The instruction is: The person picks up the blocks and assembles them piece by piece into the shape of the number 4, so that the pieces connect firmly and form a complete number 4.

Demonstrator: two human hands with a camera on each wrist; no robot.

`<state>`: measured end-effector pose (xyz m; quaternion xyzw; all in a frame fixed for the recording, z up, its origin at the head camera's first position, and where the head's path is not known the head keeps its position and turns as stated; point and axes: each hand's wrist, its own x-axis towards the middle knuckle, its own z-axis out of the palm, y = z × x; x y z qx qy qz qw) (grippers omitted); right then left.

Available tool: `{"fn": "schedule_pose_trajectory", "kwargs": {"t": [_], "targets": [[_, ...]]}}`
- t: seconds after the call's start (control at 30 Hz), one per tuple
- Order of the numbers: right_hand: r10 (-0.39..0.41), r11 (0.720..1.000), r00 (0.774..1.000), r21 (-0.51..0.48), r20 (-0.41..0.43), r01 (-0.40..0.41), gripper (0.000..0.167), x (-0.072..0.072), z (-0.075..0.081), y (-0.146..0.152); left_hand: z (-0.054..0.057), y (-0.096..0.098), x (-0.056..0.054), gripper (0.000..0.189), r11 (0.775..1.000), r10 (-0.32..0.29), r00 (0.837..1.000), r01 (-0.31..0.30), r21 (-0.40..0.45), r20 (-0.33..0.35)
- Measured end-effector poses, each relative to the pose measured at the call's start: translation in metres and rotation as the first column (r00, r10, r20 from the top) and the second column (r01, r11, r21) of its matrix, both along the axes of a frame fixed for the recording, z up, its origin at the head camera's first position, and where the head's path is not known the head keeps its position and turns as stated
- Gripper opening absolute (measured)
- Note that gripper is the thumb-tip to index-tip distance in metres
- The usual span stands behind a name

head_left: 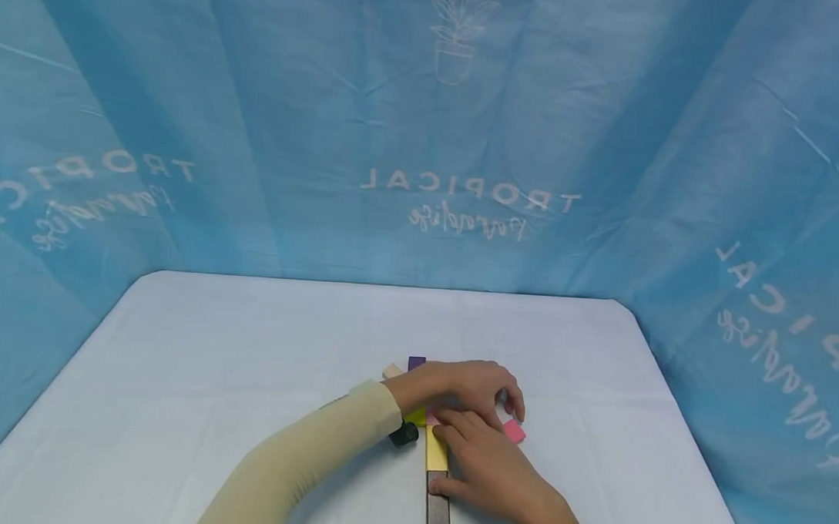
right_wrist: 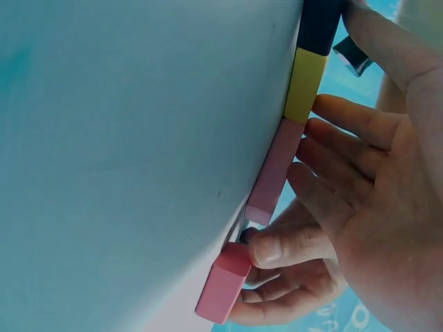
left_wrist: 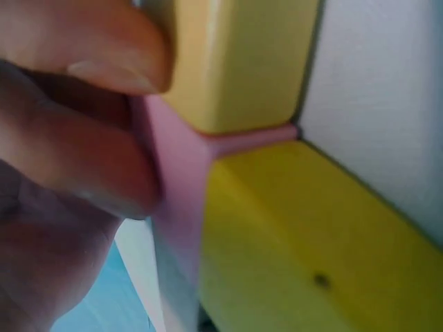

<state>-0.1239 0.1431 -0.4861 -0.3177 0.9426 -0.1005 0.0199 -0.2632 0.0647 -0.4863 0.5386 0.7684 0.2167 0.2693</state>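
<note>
My left hand (head_left: pixel 481 386) reaches across from the left, over my right hand. Its thumb and fingers pinch a bright pink block (right_wrist: pixel 223 283) at the right end of the layout. My right hand (head_left: pixel 495 467) lies with extended fingers along a row of blocks. Those fingertips touch a light pink block (right_wrist: pixel 271 169) and a yellow block (right_wrist: pixel 305 86), while the thumb rests on a dark grey block (head_left: pixel 438 511). A yellow-green block (left_wrist: pixel 277 235) meets the light pink one. My left forearm and hand hide part of the layout in the head view.
Beside the left sleeve (head_left: pixel 309 447) sit a black block (head_left: pixel 405 435), a beige block (head_left: pixel 392 371) and a purple block (head_left: pixel 417 363). A white cloth covers the table (head_left: pixel 201 347). Blue printed curtains (head_left: pixel 327 135) stand behind and at both sides.
</note>
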Motion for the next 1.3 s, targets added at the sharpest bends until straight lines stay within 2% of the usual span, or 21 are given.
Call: {"fn": "schedule_pose_trajectory", "kwargs": {"t": [0.23,0.53,0.7,0.8,0.9,1.1,1.3], "targets": [[-0.009,1.0,1.0,0.01,0.028,0.008,0.081,-0.001,0.003,-0.002,-0.002,-0.002,0.0,0.025,1.0,0.013,1.0,-0.013,-0.016,-0.011],[-0.029,1.0,0.997,0.011,0.071,0.028,0.082,0.0,0.001,-0.004,0.001,-0.008,0.006,0.027,0.998,0.05,0.998,-0.049,-0.034,0.031],[-0.031,0.999,0.996,0.016,0.083,0.029,0.084,-0.001,0.0,-0.005,0.004,-0.011,0.007,0.026,0.994,0.105,0.992,-0.103,-0.034,0.069],[-0.043,0.999,0.993,0.029,0.112,0.04,0.087,-0.002,0.001,-0.006,0.006,-0.014,0.007,0.025,0.987,0.163,0.983,-0.162,-0.025,0.089],[-0.062,0.998,0.987,0.034,0.151,0.057,0.089,-0.003,0.002,-0.008,0.008,-0.017,0.006,0.023,0.975,0.221,0.972,-0.222,0.015,0.077],[-0.076,0.997,0.98,0.02,0.186,0.074,0.09,-0.003,0.002,-0.009,0.016,-0.026,0.0,0.027,0.939,0.327,0.945,-0.325,0.108,-0.002],[-0.084,0.996,0.98,0.034,0.18,0.08,0.09,-0.003,0.001,-0.006,0.033,-0.046,0.002,0.03,0.903,0.408,0.91,-0.389,0.184,-0.079]]}}
